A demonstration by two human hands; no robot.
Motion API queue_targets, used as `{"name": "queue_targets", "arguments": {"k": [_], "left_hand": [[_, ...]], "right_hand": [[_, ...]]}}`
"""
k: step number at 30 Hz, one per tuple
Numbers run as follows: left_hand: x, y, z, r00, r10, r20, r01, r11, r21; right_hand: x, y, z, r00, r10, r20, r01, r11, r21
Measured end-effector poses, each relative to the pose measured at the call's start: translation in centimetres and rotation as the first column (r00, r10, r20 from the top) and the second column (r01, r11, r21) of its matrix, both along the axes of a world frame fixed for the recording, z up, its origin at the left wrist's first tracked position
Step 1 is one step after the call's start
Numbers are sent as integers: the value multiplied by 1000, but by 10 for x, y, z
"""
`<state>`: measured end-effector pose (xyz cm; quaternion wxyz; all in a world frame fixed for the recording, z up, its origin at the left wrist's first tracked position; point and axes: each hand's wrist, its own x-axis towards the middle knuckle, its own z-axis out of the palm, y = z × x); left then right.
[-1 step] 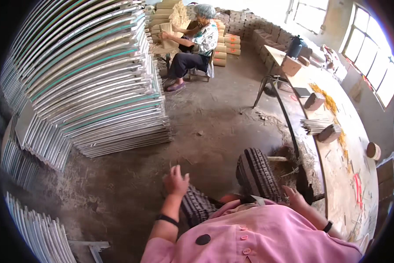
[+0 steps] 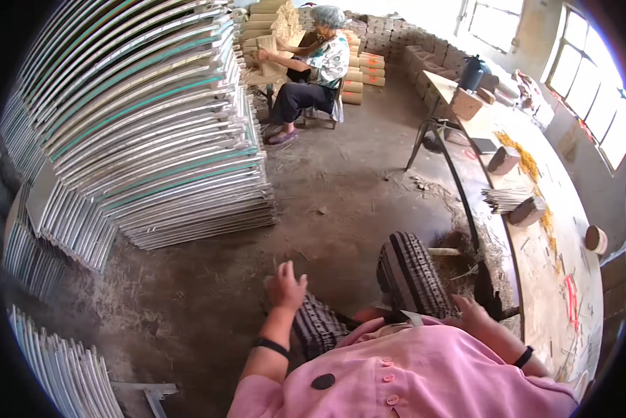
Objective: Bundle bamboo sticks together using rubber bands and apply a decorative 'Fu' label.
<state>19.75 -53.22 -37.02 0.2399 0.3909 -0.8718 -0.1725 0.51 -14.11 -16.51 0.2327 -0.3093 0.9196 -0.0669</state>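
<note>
My left hand hangs above my left knee with its fingers loosely apart and nothing in it. At the right side of my lap, my right hand lies beside my right knee. Its fingers look stretched out, and no object shows in it; part of the hand is blurred. Patterned dark trousers cover my knees. The long wooden work table runs along my right, apart from the right hand.
Tall stacks of frames rise at the left, with more frames at lower left. A person sits at the back, handling a tan bundle. Brick blocks and thin sticks lie on the table. Debris litters the floor.
The whole view has shifted very slightly. My left hand sits a touch farther right, and my right hand has moved slightly. Nothing has been taken hold of or let go.
</note>
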Motion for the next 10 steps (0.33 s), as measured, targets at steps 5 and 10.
{"name": "queue_targets", "arguments": {"k": [5, 10], "left_hand": [[9, -9, -10, 989, 51, -138, -45, 998, 46], [5, -19, -4, 976, 38, 215, -86, 972, 218]], "right_hand": [[-11, -61, 51, 983, -39, 178, 58, 993, -105], [-31, -160, -14, 978, 207, -6, -204, 962, -180]]}}
